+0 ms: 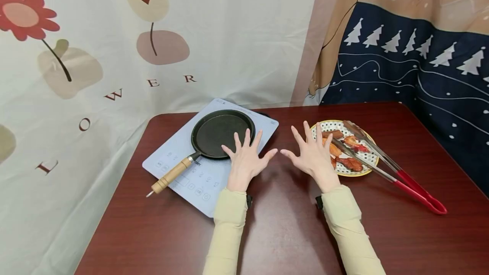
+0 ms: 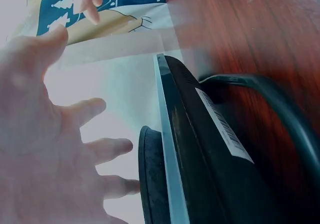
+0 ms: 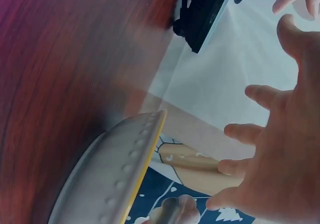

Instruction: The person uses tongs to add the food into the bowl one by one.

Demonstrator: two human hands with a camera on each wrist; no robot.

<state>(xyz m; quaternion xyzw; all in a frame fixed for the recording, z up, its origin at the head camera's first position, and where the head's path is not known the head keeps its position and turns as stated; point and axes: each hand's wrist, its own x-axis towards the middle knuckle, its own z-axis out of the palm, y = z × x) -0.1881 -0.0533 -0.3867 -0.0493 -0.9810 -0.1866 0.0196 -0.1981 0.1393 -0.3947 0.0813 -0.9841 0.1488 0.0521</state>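
Fingers spread wide, my left hand [image 1: 246, 160] hovers over the right edge of the induction cooktop [image 1: 172, 156], palm down. Its fingertips overlap the black frying pan [image 1: 214, 135] in the head view; the left wrist view shows that hand above the pan [image 2: 152, 179]. My right hand [image 1: 314, 158], likewise spread, hangs at the left side of the dotted plate [image 1: 364, 170]. On that plate lie pieces of food, among them a browned drumstick [image 1: 349, 164]. Red-handled tongs [image 1: 412, 190] lean across the plate with their metal tips over the food. Neither hand holds anything.
The pan's wooden handle [image 1: 173, 175] points toward the front left, past the cooktop's edge. A black cable [image 2: 260, 86] leaves the cooktop's underside. Behind the dark red table [image 1: 282, 232] hang a flower-printed cloth [image 1: 237, 33] and a navy tree-patterned cloth [image 1: 397, 67].
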